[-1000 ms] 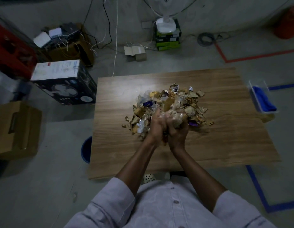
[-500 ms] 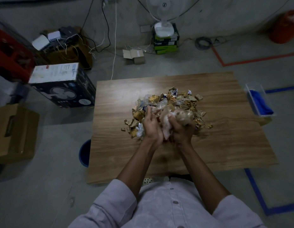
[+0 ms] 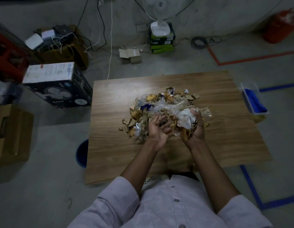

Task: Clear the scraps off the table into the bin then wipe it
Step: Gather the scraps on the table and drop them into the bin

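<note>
Two containers matter in the head view: a clear plastic tray (image 3: pixel 245 85) overhanging the right edge of the wooden table (image 3: pixel 222 145), with a blue cloth (image 3: pixel 255 102) folded inside it, and a blue bin (image 3: pixel 81 153) on the floor at the table's left side, half hidden under the tabletop, its inside too dark to tell what it holds. The scraps (image 3: pixel 161 104) lie heaped at the middle of the table: torn brown cardboard bits, crumpled clear plastic film, and a few blue and gold wrappers, with small pieces strewn round the left and near edges of the heap. The left hand (image 3: pixel 157 129) is turned palm up at the near edge of the pile, its fingers spread and only loosely bent, gripping nothing. The right hand (image 3: pixel 196 127) is cupped just beside it, fingers curled up round a clump of clear film and brown pieces. On the floor to the left stand a black fan carton (image 3: pixel 57 89) and a brown cardboard box (image 3: pixel 11 134). Beyond the table, a white fan (image 3: pixel 159 28) sits on green boxes (image 3: pixel 162 43), with loose cables and a small open carton (image 3: pixel 131 55) near it. Blue tape (image 3: pixel 251 186) lines the floor on the right.
</note>
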{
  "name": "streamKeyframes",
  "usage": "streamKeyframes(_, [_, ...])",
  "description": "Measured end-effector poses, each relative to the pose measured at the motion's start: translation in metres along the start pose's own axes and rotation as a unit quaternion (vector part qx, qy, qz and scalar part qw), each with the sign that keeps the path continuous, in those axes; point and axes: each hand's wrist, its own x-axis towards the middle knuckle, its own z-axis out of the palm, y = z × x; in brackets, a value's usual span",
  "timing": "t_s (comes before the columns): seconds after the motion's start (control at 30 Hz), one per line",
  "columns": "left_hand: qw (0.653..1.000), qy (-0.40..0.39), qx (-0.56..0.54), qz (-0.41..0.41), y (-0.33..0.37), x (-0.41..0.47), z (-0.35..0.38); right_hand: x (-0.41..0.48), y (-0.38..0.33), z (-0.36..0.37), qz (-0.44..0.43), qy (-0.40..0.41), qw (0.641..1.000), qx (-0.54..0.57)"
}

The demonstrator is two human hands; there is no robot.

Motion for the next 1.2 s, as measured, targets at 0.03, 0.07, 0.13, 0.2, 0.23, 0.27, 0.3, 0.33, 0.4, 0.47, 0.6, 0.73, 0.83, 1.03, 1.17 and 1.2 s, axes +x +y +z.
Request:
streamKeyframes(0.03, [1.0, -0.003, -0.004, 0.005, 0.0, 0.001, 0.003, 0.001, -0.001, -0.003, 0.017, 0.011, 1.0, -0.015])
streamKeyframes(0.07, [1.0, -0.007, -0.016, 0.012, 0.001, -0.003, 0.008, 0.001, -0.001, -0.005, 0.03, 0.017, 0.999, -0.032])
streamKeyframes(0.13, [0.998, -0.015, -0.044, 0.035, 0.0, -0.003, 0.015, -0.001, -0.003, -0.011, 0.041, 0.02, 0.998, -0.033])
streamKeyframes(0.2, [0.998, -0.019, -0.051, 0.039, -0.001, -0.003, 0.02, -0.006, -0.006, -0.013, 0.049, 0.03, 0.998, -0.025])
streamKeyframes(0.23, [0.998, -0.013, -0.047, 0.042, -0.002, -0.003, 0.021, -0.007, -0.008, -0.014, 0.05, 0.034, 0.998, -0.023])
streamKeyframes(0.27, [0.998, -0.014, -0.057, 0.04, -0.003, -0.003, 0.023, -0.01, -0.011, -0.013, 0.054, 0.036, 0.998, -0.028])
streamKeyframes(0.3, [0.997, -0.014, -0.059, 0.038, -0.004, -0.003, 0.024, -0.011, -0.014, -0.012, 0.053, 0.045, 0.997, -0.039])
streamKeyframes(0.33, [0.997, -0.017, -0.063, 0.041, -0.005, -0.005, 0.028, -0.011, -0.017, -0.012, 0.05, 0.061, 0.996, -0.046])
streamKeyframes(0.4, [0.996, -0.019, -0.07, 0.055, -0.009, -0.002, 0.031, -0.01, -0.026, -0.014, 0.054, 0.081, 0.995, -0.037])
streamKeyframes(0.47, [0.996, -0.013, -0.064, 0.068, -0.011, 0.002, 0.037, -0.007, -0.035, -0.015, 0.068, 0.088, 0.993, -0.043])
streamKeyframes(0.6, [0.992, -0.015, -0.048, 0.113, -0.008, 0.012, 0.051, 0.008, -0.047, -0.017, 0.103, 0.084, 0.986, -0.096])
streamKeyframes(0.73, [0.99, 0.022, -0.051, 0.13, -0.009, 0.017, 0.074, 0.027, -0.06, -0.017, 0.129, 0.081, 0.973, -0.173])
streamKeyframes(0.83, [0.988, 0.058, -0.081, 0.115, -0.017, 0.017, 0.09, 0.041, -0.065, -0.018, 0.134, 0.091, 0.964, -0.209])
streamKeyframes(1.03, [0.964, 0.18, -0.143, 0.132, -0.037, 0.042, 0.092, 0.053, -0.063, -0.027, 0.183, 0.068, 0.954, -0.229])
streamKeyframes(1.17, [0.955, 0.164, -0.177, 0.171, -0.031, 0.016, 0.092, 0.052, -0.058, -0.032, 0.221, 0.06, 0.949, -0.218])
streamKeyframes(1.2, [0.952, 0.17, -0.178, 0.183, -0.032, 0.011, 0.092, 0.05, -0.057, -0.031, 0.234, 0.049, 0.946, -0.22])
